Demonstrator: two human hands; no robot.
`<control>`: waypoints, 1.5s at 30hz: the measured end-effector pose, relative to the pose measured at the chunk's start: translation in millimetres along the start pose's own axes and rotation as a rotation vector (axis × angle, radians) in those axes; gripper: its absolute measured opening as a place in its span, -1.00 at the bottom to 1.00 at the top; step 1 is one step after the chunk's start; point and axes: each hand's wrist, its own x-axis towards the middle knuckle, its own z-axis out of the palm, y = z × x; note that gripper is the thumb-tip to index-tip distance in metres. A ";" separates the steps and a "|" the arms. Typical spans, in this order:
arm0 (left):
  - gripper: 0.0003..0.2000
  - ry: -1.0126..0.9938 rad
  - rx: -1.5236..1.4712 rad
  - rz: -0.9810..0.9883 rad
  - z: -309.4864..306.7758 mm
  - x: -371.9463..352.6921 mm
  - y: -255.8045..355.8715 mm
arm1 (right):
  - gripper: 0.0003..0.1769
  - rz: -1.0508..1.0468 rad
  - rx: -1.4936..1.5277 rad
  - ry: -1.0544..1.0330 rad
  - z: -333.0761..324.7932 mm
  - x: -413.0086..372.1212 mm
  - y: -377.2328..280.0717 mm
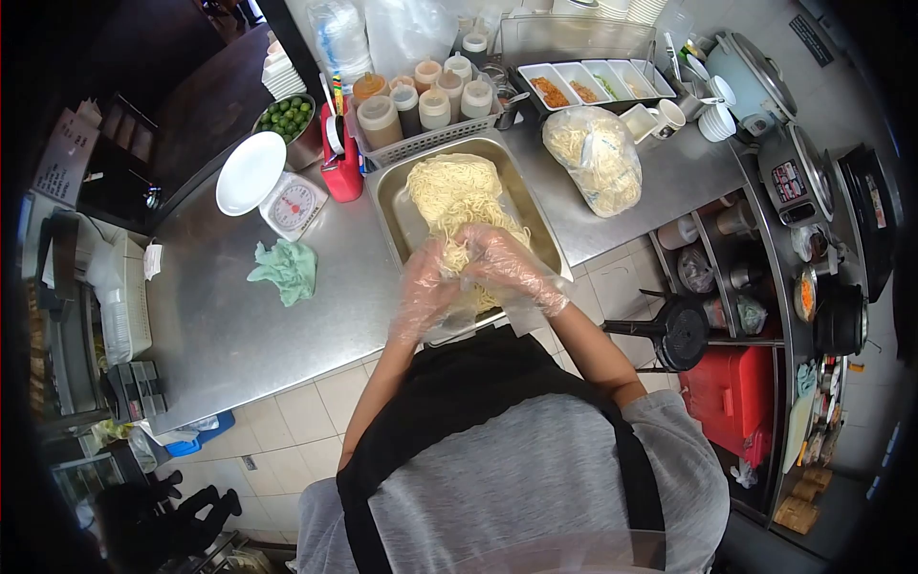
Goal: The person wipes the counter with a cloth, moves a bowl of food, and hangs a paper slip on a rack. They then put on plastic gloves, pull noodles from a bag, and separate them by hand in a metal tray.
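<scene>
Pale yellow noodles [457, 187] lie in a metal tray [390, 206] on the steel counter. The far part forms a flat block; nearer to me the strands are loose. My left hand [428, 279] and my right hand [504, 266], both in clear plastic gloves, are over the near half of the tray. Their fingers are closed around a clump of noodles between them. Some strands show below the hands, and the gloves partly cover the tray's near end.
A kitchen scale [292, 206] with a white plate [251, 174] and a green cloth [285, 272] are left of the tray. Behind it stands a basket of sauce bottles [435, 108]. To the right lies a bag of noodles [595, 158]; a black stool [681, 332] stands below.
</scene>
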 end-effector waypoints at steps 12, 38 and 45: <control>-0.35 -0.229 0.133 -0.163 -8.5 -7.3 -22.4 | -0.10 0.263 -0.011 0.075 -40.4 -47.3 37.0; -0.25 -0.120 0.017 0.152 -14.5 34.5 16.9 | -0.19 0.098 0.143 0.354 -1.6 -17.8 6.8; -0.48 -0.190 -0.085 -0.065 -17.2 37.9 16.6 | -0.37 0.075 0.190 0.209 -14.8 -17.7 4.2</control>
